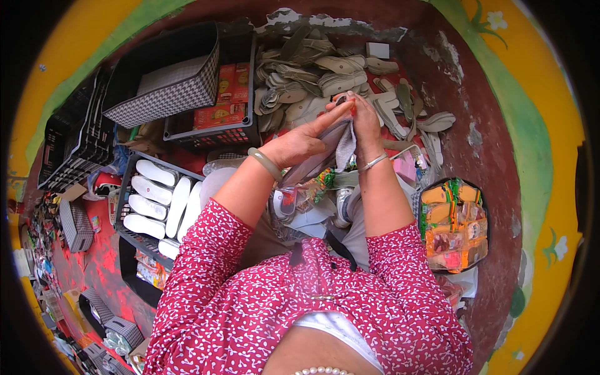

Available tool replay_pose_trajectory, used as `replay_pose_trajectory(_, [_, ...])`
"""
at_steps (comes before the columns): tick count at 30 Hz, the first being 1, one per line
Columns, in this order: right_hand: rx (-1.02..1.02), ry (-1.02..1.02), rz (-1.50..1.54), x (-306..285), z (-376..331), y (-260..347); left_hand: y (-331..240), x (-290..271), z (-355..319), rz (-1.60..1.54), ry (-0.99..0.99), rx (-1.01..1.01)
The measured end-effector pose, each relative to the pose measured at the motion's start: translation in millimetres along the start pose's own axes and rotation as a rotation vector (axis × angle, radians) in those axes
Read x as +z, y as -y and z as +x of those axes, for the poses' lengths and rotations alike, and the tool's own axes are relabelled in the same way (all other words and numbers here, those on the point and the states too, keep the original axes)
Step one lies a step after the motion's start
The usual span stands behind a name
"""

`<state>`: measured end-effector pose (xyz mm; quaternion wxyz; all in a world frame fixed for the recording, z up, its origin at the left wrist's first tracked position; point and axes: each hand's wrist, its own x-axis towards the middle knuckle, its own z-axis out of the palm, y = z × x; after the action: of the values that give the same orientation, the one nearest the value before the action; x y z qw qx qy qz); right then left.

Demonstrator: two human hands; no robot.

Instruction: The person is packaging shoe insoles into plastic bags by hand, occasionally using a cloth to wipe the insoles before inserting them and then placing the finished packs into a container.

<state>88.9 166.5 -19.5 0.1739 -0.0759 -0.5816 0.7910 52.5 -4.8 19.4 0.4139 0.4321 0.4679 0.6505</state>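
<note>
Both arms reach forward, and the hands come together in front of a large heap of grey-beige insoles. Between my left hand and my right hand is a folded greyish fabric piece, which hangs below the palms. The left fingers lie long and flat toward the right palm, and the right fingers point up. Something small, dark and red shows at the fingertips; its kind is unclear. Under the hands, in and around my lap, lie clear plastic wrappers and a pale insole.
At the left stands a dark crate of white insoles. Behind it, a houndstooth-patterned basket rests on a black crate with red boxes. A round black tray of wrapped packets stands right, near the dark red wall.
</note>
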Motion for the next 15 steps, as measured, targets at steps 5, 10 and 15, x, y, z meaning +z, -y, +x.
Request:
replay_pose_trajectory(5, [-0.002,-0.072,-0.225,4.5,-4.6,7.8,-16.2,1.2,-6.4,-0.171,-0.100,-0.036])
replay_pose_trajectory(10, [0.118,-0.016,-0.164,-3.3,-7.1,7.4,-10.1,-5.5,-8.4,-0.358,-0.171,-0.027])
replay_pose_trajectory(15, [0.165,-0.261,-0.245,-23.8,-6.7,12.9,-21.9,-15.1,-10.0,-0.574,-0.298,0.122])
